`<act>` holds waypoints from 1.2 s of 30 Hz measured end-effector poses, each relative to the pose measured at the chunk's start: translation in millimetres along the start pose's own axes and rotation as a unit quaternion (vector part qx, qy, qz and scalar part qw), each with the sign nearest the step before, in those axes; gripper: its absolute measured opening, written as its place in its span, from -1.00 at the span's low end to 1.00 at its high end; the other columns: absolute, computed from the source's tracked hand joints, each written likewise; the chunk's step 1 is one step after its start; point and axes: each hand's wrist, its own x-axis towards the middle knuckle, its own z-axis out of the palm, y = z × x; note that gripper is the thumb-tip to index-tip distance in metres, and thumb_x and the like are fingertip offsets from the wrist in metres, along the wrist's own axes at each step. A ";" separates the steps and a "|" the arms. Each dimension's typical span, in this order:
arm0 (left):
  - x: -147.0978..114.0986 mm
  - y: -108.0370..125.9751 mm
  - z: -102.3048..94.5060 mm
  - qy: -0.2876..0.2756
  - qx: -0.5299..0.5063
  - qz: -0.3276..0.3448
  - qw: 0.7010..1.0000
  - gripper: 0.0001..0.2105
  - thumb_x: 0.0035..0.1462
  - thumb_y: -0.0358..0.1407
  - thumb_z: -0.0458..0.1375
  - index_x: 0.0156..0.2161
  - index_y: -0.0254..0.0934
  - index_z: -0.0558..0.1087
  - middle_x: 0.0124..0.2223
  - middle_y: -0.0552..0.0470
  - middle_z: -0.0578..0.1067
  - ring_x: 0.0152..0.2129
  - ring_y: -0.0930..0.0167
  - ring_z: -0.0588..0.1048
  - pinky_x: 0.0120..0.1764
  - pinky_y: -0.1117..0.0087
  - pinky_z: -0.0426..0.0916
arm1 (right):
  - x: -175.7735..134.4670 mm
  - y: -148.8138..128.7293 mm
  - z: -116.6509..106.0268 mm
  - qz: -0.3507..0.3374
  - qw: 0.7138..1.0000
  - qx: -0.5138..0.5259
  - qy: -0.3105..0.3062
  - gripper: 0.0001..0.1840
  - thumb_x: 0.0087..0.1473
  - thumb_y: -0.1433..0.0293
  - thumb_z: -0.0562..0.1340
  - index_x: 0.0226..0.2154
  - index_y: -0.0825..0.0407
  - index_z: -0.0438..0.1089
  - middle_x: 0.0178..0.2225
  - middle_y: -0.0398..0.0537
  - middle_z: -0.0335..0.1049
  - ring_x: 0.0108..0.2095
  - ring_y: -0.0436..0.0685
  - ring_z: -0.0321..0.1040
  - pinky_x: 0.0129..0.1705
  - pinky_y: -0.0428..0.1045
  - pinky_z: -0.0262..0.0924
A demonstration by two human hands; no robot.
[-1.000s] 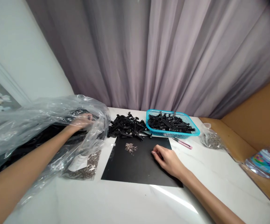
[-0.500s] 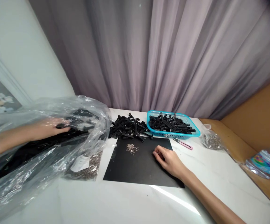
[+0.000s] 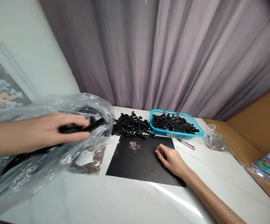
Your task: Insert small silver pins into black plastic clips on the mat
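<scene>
My left hand (image 3: 67, 126), blurred by motion, is closed around a bunch of black plastic parts (image 3: 95, 124) over a large clear plastic bag (image 3: 55, 161). More black pieces show inside that bag. My right hand (image 3: 169, 157) rests on the right side of a black mat (image 3: 137, 165), its fingers curled and the thumb against the index finger; whether something tiny sits in the pinch I cannot make out. On the mat, left of this hand, lies a small heap of tiny metal pieces (image 3: 134, 146). Behind it is a loose pile of black plastic parts (image 3: 131, 124).
A blue basket (image 3: 201, 133) of similar black parts stands at the back. Close to it lie a pink-handled cutter (image 3: 188, 144) and a clear bag of small pieces (image 3: 216, 140). A labelled bag of metal pieces (image 3: 95, 161) lies left of the mat; a plastic bottle (image 3: 269, 165) is at far right.
My left hand has come up out of the clear bag and moved right, with black parts in its grip. The right hand stays on the mat. The view has shifted slightly left.
</scene>
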 end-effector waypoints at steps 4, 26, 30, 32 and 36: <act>58.5 114.9 24.2 0.039 0.090 0.250 0.963 -0.62 0.35 0.00 0.04 0.04 -0.15 0.54 0.07 0.01 0.54 -0.09 0.30 0.56 -0.02 0.34 0.36 | -0.6 0.8 1.3 -0.003 1.000 0.007 -0.002 -0.80 0.41 0.27 0.03 -0.27 -0.06 0.24 -0.38 -0.15 0.42 -0.42 0.09 0.37 -0.35 -0.04 0.11; 170.7 159.7 124.5 0.096 0.235 0.295 0.921 -0.63 0.35 -0.08 0.12 0.09 -0.24 0.53 0.02 -0.27 0.55 -0.17 0.13 0.59 -0.21 0.29 0.29 | 6.2 -2.8 -2.7 -0.013 1.000 0.001 0.004 -0.82 0.40 0.33 0.04 -0.29 -0.06 0.21 -0.39 -0.16 0.42 -0.44 0.07 0.35 -0.37 -0.04 0.06; 150.1 157.3 111.0 0.110 0.231 0.297 0.920 -0.70 0.38 -0.21 0.08 0.08 -0.30 0.51 0.09 -0.29 0.51 -0.05 0.10 0.55 -0.26 0.32 0.29 | 4.8 -1.9 -1.6 -0.011 1.000 0.014 0.001 -0.82 0.40 0.32 0.04 -0.29 -0.06 0.21 -0.37 -0.15 0.44 -0.43 0.07 0.37 -0.36 -0.05 0.09; 131.1 156.3 99.5 0.120 0.223 0.292 0.922 -0.70 0.41 -0.25 0.00 0.07 -0.31 0.50 0.10 -0.28 0.50 -0.04 0.13 0.54 -0.26 0.32 0.29 | 3.6 -1.5 -0.6 -0.010 1.000 0.018 -0.001 -0.82 0.41 0.31 0.03 -0.28 -0.06 0.21 -0.37 -0.15 0.44 -0.43 0.07 0.37 -0.36 -0.05 0.09; 76.7 130.0 68.1 0.116 0.198 0.254 0.940 -0.73 0.38 -0.27 -0.01 -0.21 -0.28 0.52 -0.25 -0.09 0.60 -0.39 0.29 0.56 -0.36 0.35 0.25 | 1.8 -0.8 0.9 -0.005 1.000 0.015 -0.002 -0.82 0.40 0.30 0.04 -0.28 -0.06 0.21 -0.38 -0.16 0.43 -0.44 0.08 0.36 -0.37 -0.04 0.08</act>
